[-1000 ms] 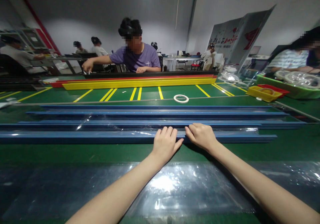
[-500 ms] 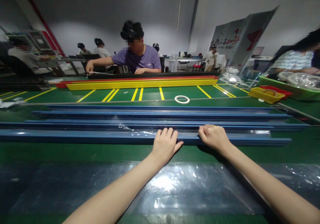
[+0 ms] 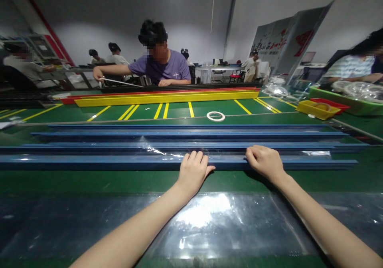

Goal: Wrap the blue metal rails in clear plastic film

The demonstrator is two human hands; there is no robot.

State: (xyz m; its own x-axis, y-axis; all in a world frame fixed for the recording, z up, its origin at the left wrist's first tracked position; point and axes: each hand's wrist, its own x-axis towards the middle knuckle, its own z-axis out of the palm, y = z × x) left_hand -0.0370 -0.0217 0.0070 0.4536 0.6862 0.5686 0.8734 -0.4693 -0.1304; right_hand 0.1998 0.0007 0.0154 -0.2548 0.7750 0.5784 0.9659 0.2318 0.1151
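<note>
Several long blue profiles lie side by side across the green table (image 3: 119, 182). On the nearest blue profile (image 3: 89, 163) rests my left hand (image 3: 193, 172), its fingers over the top and its thumb out to the right along the front edge. My right hand (image 3: 265, 162) is on the same profile farther right, with its fingers curled in; what they hold, if anything, is hidden. Crumpled clear film (image 3: 158, 150) shows in the profiles left of my left hand. Below my forearms a wide sheet of clear film (image 3: 227, 228) lies flat.
A white ring (image 3: 216, 116) lies beyond the profiles. Yellow (image 3: 167, 98) and red profiles lie farther back, before a person in purple (image 3: 175, 66). Yellow (image 3: 314, 110) and red trays and a green bin (image 3: 344, 100) stand at the right.
My right hand has moved a little to the right, farther from my left hand. The nearest profile's right end shows slightly farther right. The view has shifted slightly.
</note>
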